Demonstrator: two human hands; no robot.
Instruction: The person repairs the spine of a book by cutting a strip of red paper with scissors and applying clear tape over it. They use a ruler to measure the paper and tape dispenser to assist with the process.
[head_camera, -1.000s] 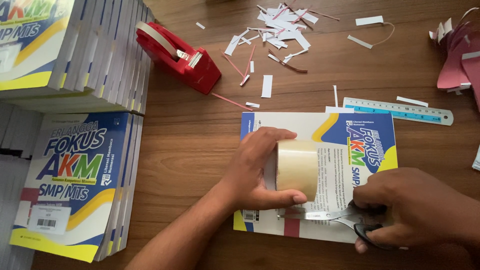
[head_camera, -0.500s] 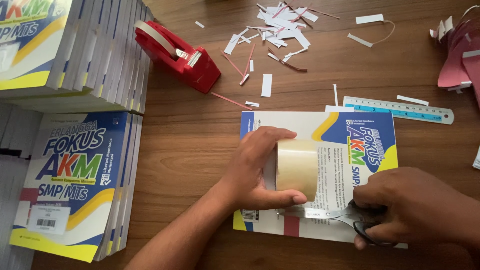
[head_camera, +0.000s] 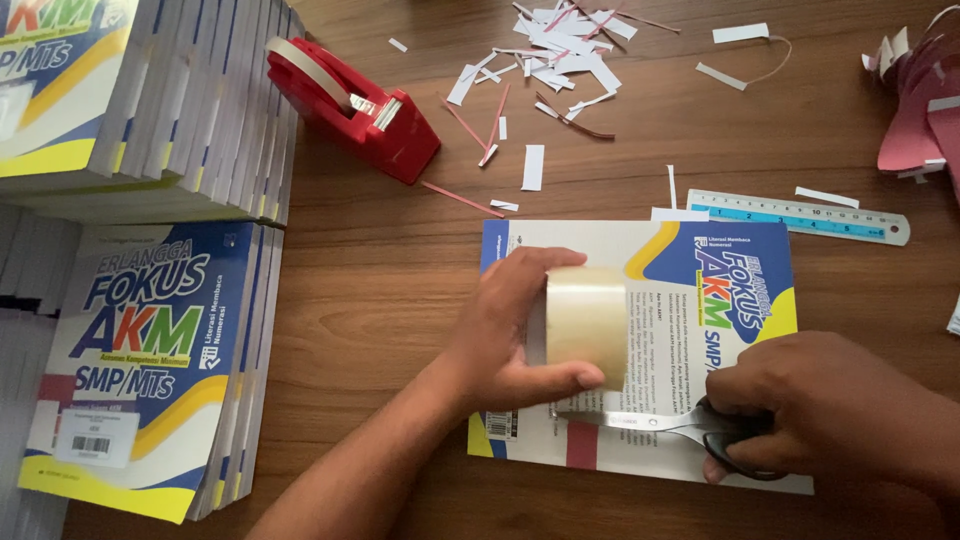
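**Taping a book on the table: cut in hand**

At lower centre of the frame, the left hand (head_camera: 510, 345) is curled round a roll of clear tape (head_camera: 585, 325) on the book (head_camera: 660, 300). The right hand (head_camera: 800, 410) is closed on scissors (head_camera: 670, 425), blades at the tape's lower edge. Strip seems not yet cut. Book stacks (head_camera: 150, 330) wait at left, likely undone.
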